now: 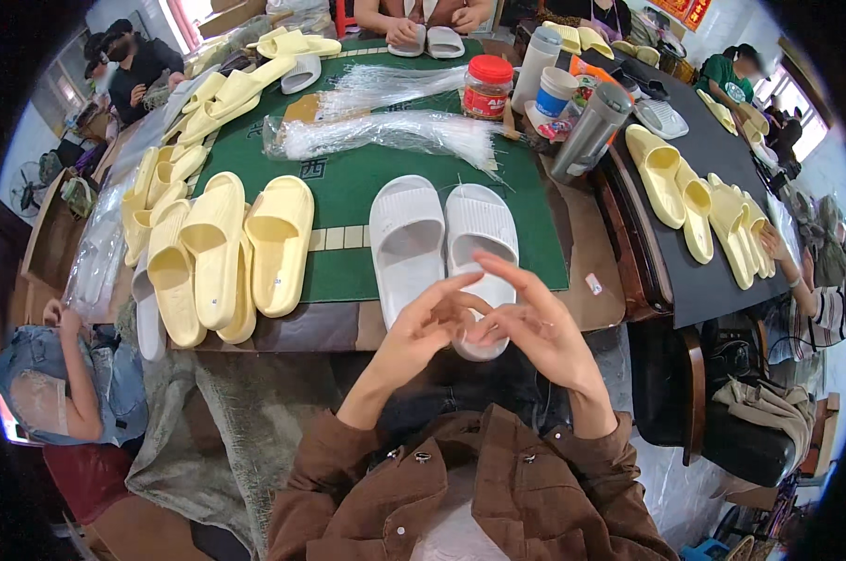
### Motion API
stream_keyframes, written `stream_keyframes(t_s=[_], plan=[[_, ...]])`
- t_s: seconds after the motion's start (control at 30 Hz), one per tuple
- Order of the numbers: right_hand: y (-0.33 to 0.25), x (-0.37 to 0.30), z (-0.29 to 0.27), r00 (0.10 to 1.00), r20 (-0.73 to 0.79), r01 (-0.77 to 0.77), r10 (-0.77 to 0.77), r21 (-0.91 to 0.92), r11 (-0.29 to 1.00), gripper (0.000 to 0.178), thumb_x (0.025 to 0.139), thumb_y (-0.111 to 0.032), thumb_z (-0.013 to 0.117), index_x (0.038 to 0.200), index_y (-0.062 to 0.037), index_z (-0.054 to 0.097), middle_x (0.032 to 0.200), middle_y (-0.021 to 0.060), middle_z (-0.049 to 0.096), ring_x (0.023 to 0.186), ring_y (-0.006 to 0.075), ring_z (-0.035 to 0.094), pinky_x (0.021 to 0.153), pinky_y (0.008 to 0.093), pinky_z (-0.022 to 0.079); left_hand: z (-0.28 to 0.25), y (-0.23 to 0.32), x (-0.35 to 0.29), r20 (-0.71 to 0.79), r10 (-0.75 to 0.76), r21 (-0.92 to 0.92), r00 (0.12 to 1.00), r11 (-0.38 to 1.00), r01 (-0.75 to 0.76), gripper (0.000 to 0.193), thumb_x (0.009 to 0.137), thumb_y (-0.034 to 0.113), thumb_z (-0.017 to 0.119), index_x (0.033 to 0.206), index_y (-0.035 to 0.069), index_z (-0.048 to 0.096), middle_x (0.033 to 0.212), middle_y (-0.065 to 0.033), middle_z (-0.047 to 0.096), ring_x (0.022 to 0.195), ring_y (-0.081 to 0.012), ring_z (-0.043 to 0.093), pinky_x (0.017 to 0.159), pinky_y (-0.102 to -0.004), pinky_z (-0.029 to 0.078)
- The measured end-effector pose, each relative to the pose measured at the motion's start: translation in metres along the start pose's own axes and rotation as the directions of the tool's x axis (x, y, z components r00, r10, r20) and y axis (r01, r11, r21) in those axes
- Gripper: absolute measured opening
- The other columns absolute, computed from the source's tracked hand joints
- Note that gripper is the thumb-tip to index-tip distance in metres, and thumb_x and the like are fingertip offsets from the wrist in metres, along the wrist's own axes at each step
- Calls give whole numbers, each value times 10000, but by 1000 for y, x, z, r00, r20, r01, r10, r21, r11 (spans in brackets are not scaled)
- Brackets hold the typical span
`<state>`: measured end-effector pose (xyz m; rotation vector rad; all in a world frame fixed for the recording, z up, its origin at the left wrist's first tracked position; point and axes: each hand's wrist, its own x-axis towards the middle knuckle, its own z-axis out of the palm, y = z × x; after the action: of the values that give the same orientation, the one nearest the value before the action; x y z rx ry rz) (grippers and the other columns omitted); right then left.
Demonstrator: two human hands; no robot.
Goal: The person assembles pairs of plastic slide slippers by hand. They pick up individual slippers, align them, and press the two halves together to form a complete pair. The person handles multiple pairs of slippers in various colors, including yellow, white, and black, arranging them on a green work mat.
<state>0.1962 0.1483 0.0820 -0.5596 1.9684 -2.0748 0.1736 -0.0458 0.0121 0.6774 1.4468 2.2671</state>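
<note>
A pair of light grey slide sandals stands side by side at the table's front edge, the left slide (407, 234) and the right slide (482, 220) with their soles down. Over their near ends, my left hand (427, 327) and my right hand (540, 327) meet with bent fingers. The fingertips pinch close together above the right slide's heel. Whatever is between them is too thin or too hidden to make out. Beyond the slides lie a bundle of clear plastic ties (385, 136) and a second bundle (395, 86) on the green mat (339, 266).
Yellow slides (280, 245) crowd the left side of the table. A red-lidded jar (487, 89), a paper cup (555, 92) and a grey flask (593, 131) stand at the back right. More yellow slides (661, 176) sit on a black table. Other people work around.
</note>
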Motion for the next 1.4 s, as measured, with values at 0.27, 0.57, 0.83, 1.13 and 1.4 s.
stream_keyframes(t_s=[0.27, 0.57, 0.83, 1.13, 1.4], plan=[[25, -4, -14, 987, -135, -79, 92, 98, 992, 499, 922, 85, 375, 1412, 7, 318, 1389, 160, 437, 976, 219, 657, 846, 317, 533, -4, -2, -7, -87, -86, -250, 992, 966, 62, 606, 909, 224, 563, 1433, 21, 334, 1221, -138, 559, 1144, -224, 526, 1028, -371, 367], [37, 2, -23, 963, -268, 44, 15, 213, 976, 331, 918, 24, 504, 1244, 38, 451, 1396, 193, 420, 1185, 276, 553, 991, 328, 460, 13, 5, -23, 63, -279, -7, 958, 960, 280, 495, 947, 36, 516, 1417, 60, 362, 982, -130, 650, 727, -130, 574, 684, -249, 477], [60, -1, -40, 886, -462, 111, 50, 315, 943, 243, 951, -36, 515, 1167, 52, 582, 1219, 190, 592, 1161, 234, 570, 990, 289, 461, -1, 13, -32, -16, 33, -332, 999, 943, -37, 300, 1003, 192, 415, 1186, -21, 520, 1067, -190, 657, 897, -204, 611, 820, -332, 455], [67, -21, -48, 797, -584, 73, 155, 348, 935, 353, 991, -181, 517, 1308, -25, 522, 981, 20, 643, 812, 60, 586, 645, 175, 440, -24, 14, -36, -522, 248, 60, 816, 965, -255, 280, 1007, 158, 462, 1178, -30, 580, 1034, -92, 639, 943, -145, 580, 856, -310, 460], [62, -21, -47, 813, -579, 23, 60, 136, 990, 298, 974, -95, 511, 1237, -45, 382, 927, 86, 651, 621, 55, 530, 536, 167, 402, -22, 31, -18, -689, 262, 56, 676, 949, -311, 382, 969, 56, 510, 1332, -24, 425, 839, -76, 608, 637, -87, 500, 598, -233, 446]])
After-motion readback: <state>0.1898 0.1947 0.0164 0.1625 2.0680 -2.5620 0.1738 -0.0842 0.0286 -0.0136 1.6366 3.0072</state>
